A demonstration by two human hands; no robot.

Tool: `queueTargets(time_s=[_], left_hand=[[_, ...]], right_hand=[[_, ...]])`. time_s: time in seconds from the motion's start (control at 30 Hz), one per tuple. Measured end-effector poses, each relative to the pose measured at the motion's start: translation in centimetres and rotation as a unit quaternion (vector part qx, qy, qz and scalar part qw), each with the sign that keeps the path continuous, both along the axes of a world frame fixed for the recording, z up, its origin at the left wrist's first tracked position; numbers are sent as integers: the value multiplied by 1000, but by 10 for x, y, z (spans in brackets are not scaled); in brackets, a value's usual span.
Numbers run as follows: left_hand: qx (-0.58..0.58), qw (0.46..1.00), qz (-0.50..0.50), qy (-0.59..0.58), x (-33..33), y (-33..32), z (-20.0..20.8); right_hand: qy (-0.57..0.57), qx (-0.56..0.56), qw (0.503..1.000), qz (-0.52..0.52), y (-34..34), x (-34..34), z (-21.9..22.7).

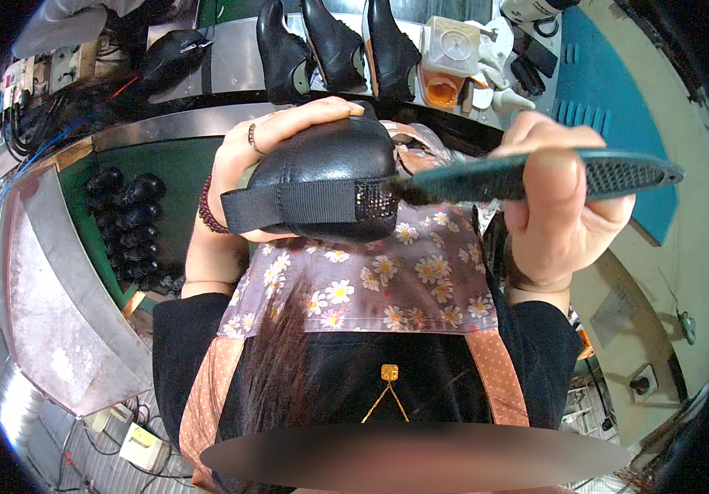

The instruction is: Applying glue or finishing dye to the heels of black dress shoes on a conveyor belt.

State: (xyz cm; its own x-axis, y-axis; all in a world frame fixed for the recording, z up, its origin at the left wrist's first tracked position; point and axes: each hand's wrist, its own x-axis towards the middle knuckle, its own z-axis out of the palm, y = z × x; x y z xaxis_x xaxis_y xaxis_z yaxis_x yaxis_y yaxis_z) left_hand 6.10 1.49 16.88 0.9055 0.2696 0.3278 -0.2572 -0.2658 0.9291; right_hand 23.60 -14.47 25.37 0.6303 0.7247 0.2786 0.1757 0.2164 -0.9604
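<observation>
A blk leather shoe (330, 160) is being gripped by the L hand (243, 160), fingers being curled over its top & opened about as wide as the shoe; the thumb is being hidden from view. A green-handled brush (486, 177) is being held firmly by the R hand (556, 214), closed round the handle w/ the thumb being laid across its near face. Btwn the hands, the dark bristles (420, 194) are being held right at the shoe's mesh patch (376, 202); whether contact is being made can't be told for sure. Just below the L fingers, a ribbed blk strap (313, 206) is being shown across the shoe. Immed. below the grip, a daisy-print apron (371, 284) is being worn. Beyond the grip, 3 blk shoes (331, 49) are being displayed in a row on a metal bench (231, 62), w/ a clear plastic tub (453, 45) being kept to their R. Well L of the grip, blk rounded items (132, 218) are being stored in a green-lined bin (181, 165). Beyond the R hand, a teal panel (609, 90) is being seen.
</observation>
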Motion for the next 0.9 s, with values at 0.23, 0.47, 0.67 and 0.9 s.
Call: queueTargets(time_s=[0.23, 0.47, 0.67, 0.9], left_hand=[[-125, 986, 93, 55, -5, -20, 11], [-223, 967, 124, 24, 3, -26, 13], [-112, 989, 92, 37, -5, -15, 7], [-196, 973, 111, 42, -13, -10, 8]], right_hand=[[21, -99, 995, -11, -9, -1, 2], [-69, -58, 995, 42, -8, 7, -7], [-54, 11, 996, 75, -10, 2, -5], [13, -45, 993, 111, -12, 13, -3]])
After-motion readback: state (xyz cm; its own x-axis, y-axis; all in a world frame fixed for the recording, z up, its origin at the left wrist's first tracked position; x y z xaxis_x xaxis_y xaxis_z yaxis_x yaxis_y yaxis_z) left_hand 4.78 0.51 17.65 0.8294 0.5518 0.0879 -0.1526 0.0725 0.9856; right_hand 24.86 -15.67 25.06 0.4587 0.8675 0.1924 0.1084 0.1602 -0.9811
